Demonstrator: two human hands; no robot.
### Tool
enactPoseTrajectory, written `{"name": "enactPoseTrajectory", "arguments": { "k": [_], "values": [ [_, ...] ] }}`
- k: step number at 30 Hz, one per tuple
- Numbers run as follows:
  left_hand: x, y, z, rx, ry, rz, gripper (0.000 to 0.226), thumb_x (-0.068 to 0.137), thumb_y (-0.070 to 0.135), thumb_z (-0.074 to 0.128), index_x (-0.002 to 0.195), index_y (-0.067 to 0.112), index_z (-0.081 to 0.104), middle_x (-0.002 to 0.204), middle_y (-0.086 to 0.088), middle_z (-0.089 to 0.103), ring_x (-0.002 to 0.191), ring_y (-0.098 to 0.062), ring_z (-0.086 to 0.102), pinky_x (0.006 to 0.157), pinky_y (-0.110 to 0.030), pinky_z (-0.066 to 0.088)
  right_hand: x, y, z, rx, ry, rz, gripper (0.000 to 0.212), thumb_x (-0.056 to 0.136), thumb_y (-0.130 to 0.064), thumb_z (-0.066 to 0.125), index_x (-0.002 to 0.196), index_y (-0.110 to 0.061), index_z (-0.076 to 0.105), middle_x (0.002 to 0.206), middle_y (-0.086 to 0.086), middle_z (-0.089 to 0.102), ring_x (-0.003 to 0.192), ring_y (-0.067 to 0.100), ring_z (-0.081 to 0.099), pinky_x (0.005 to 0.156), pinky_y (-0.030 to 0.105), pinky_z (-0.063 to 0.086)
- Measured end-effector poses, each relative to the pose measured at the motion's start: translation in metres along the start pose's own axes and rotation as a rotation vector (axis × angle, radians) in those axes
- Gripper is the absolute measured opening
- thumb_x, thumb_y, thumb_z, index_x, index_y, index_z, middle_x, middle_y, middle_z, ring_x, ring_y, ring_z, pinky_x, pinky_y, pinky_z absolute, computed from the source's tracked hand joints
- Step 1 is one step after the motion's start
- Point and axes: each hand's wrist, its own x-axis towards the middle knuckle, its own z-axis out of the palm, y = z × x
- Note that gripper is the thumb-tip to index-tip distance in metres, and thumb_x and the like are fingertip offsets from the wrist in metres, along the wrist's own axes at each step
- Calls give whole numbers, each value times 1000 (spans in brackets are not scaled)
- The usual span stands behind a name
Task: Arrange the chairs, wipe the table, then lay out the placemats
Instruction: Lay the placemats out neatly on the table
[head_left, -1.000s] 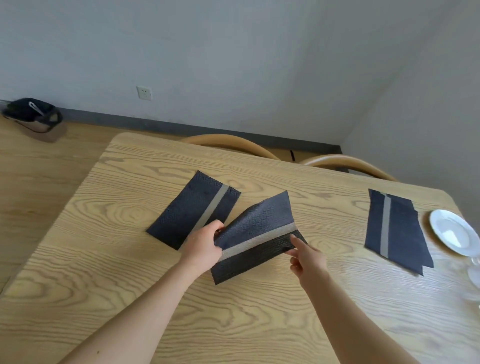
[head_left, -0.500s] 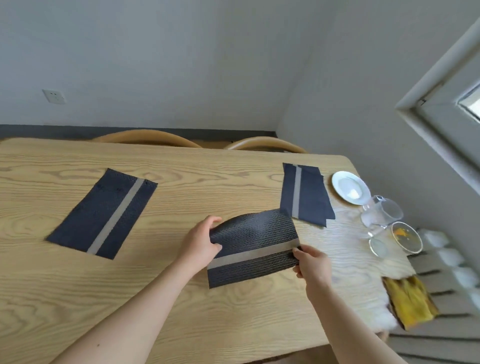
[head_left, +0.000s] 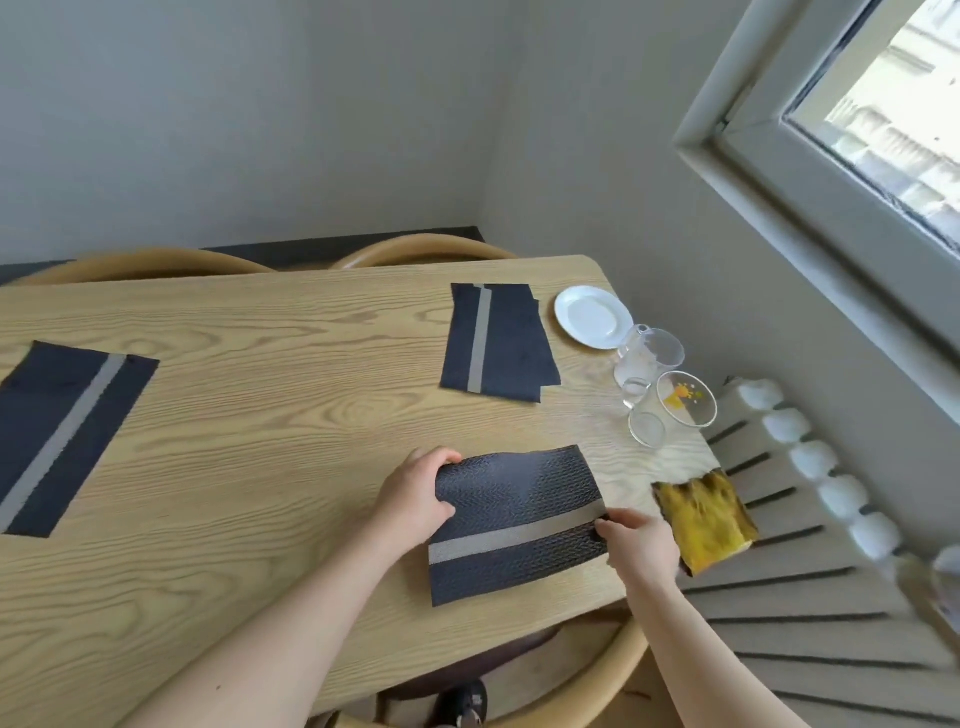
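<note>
I hold a dark woven placemat (head_left: 514, 514) with a grey stripe just above the wooden table (head_left: 291, 415), near its front right corner. My left hand (head_left: 415, 499) grips its left edge and my right hand (head_left: 641, 543) pinches its right edge. A second placemat (head_left: 62, 431) lies flat at the far left. A small stack of placemats (head_left: 501, 343) lies near the back right. The curved backs of two chairs (head_left: 426, 249) show behind the table, and another chair back (head_left: 597, 670) sits below the front edge.
A white plate (head_left: 592, 317), a glass jug (head_left: 647, 356), glasses (head_left: 647, 428) and a glass lid (head_left: 685, 397) crowd the table's right edge. A yellow cloth (head_left: 704, 514) lies at the right corner. A radiator (head_left: 810, 545) and window stand beyond.
My view has swung right and both hands have carried the placemat rightward, from beside the left placemat to the front right corner. Its far edge has come down lower.
</note>
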Motion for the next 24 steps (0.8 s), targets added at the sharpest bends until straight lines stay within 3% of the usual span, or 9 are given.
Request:
{"name": "enactPoseTrajectory", "arguments": {
  "k": [2,4,7,9,11,13,16,19,24],
  "values": [
    [0,4,12,64,-1,23,58,74,7,70,125,26,52,127,5,47,116,-14,48,95,-22,37,9,9,-6,-46,-13,6,20,83,-14,63,93,-27,75,66,-8,70,62,19,66,65,32,53],
    [0,9,23,201,17,53,55,78,7,65,128,25,50,131,2,41,122,-16,42,100,-25,36,16,17,-10,-151,-25,-9,35,83,-17,61,115,-28,68,98,-5,72,81,21,68,71,32,54],
    [2,17,36,386,32,93,54,82,15,63,133,23,46,144,-2,30,132,-20,31,110,-33,28,25,24,-14,-408,-52,-141,58,85,-22,59,140,-31,44,135,1,48,99,24,60,72,33,49],
    [3,24,42,434,13,130,55,83,20,64,134,24,45,146,-3,28,134,-21,30,111,-36,27,27,24,-14,-560,-103,-275,59,86,-22,58,141,-35,41,141,-3,38,108,21,56,71,34,53],
    [5,31,50,438,-70,148,58,82,30,66,135,26,43,148,-2,27,134,-21,29,109,-37,31,31,26,-13,-721,-181,-432,62,87,-19,58,143,-39,37,151,-4,28,130,20,40,77,34,54],
    [4,37,59,467,-208,162,72,78,44,69,140,28,36,154,-1,17,140,-21,20,112,-41,28,36,27,-11,-824,-271,-565,68,89,-21,57,147,-41,29,159,-6,14,143,22,20,88,33,52],
    [1,38,68,588,-350,176,98,70,55,72,148,31,18,159,-2,-1,146,-20,1,115,-46,16,41,28,-9,-891,-376,-668,72,91,-27,56,151,-40,18,162,-8,2,148,17,3,102,33,45],
    [1,37,72,661,-361,181,107,68,51,75,150,33,9,160,-3,-7,146,-21,-4,116,-47,12,47,31,-10,-905,-402,-691,73,93,-28,55,152,-38,14,162,-8,2,148,14,0,106,32,40],
    [2,35,72,666,-346,183,108,66,47,79,149,35,10,160,0,-6,146,-19,-4,116,-49,6,51,38,-10,-890,-391,-702,73,93,-28,56,153,-37,14,162,-10,4,148,11,5,99,32,47]
  ]
}}
